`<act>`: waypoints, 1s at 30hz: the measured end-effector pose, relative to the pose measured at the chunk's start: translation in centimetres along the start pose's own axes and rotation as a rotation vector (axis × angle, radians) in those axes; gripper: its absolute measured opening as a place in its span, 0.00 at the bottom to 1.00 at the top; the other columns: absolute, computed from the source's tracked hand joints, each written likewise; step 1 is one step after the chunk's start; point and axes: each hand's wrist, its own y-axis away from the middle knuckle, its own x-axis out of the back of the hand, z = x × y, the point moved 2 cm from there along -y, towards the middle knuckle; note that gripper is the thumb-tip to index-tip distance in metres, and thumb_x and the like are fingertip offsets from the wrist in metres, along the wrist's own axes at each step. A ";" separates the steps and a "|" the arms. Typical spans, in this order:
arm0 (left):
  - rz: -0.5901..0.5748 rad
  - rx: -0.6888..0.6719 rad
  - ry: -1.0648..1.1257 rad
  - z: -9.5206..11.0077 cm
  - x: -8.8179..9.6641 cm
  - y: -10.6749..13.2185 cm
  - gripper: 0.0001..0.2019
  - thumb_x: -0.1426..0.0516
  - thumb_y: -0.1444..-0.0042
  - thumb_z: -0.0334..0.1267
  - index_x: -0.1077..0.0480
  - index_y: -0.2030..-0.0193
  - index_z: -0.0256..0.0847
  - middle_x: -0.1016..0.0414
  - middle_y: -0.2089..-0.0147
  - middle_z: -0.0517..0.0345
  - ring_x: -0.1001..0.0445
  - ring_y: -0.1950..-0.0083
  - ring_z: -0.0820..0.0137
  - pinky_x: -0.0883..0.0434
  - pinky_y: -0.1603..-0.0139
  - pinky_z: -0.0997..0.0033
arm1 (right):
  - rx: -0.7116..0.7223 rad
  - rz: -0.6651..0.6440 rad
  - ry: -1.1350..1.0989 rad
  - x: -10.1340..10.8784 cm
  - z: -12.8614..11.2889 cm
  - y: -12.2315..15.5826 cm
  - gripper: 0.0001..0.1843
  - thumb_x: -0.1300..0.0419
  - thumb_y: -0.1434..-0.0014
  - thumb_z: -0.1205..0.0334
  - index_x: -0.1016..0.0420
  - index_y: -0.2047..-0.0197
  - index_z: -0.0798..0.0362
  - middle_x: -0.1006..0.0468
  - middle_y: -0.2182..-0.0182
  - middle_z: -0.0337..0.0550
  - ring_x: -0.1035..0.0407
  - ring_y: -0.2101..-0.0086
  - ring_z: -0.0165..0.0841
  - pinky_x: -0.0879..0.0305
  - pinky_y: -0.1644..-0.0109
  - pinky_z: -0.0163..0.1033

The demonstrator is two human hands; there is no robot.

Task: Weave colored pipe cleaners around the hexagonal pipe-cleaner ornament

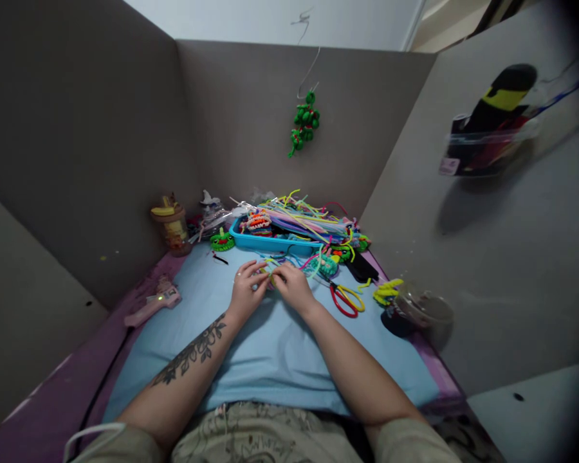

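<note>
Light was dim and cool, falling from above. Far right of the right hand (294, 287), a pouch (487, 145) threw a soft shadow down the wall (463, 270). The corner beyond it was black, straight edges bowed, and fine detail near the hand was smeared.

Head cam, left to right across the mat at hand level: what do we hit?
Pink glue gun → left hand → small pipe-cleaner piece, pinched by both hands → right hand → red-and-yellow scissors → clear container.
</note>
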 end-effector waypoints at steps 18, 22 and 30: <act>0.035 0.080 0.099 -0.2 0.4 -0.7 0.04 0.42 0.45 0.36 0.26 0.66 0.44 0.27 0.52 0.54 0.34 0.44 0.64 0.35 0.43 0.54 | 0.001 -0.100 -0.043 0.0 -0.1 -0.1 0.08 0.47 0.42 0.70 0.27 0.67 0.52 0.28 0.69 0.42 0.34 0.65 0.33 0.38 0.59 0.37; 0.016 0.071 0.094 -0.2 0.4 -0.7 0.04 0.44 0.44 0.35 0.27 0.66 0.43 0.27 0.52 0.53 0.35 0.43 0.64 0.35 0.43 0.54 | 0.026 -0.102 -0.090 0.1 -0.2 0.0 0.08 0.47 0.44 0.71 0.27 0.65 0.52 0.28 0.68 0.42 0.33 0.64 0.33 0.37 0.59 0.37; 0.016 0.094 0.091 -0.2 0.6 -0.8 0.04 0.43 0.45 0.35 0.27 0.68 0.42 0.27 0.54 0.53 0.34 0.45 0.62 0.35 0.43 0.53 | 0.048 -0.083 -0.063 -0.1 0.0 0.1 0.03 0.42 0.45 0.65 0.28 0.65 0.52 0.28 0.68 0.42 0.34 0.64 0.35 0.36 0.58 0.40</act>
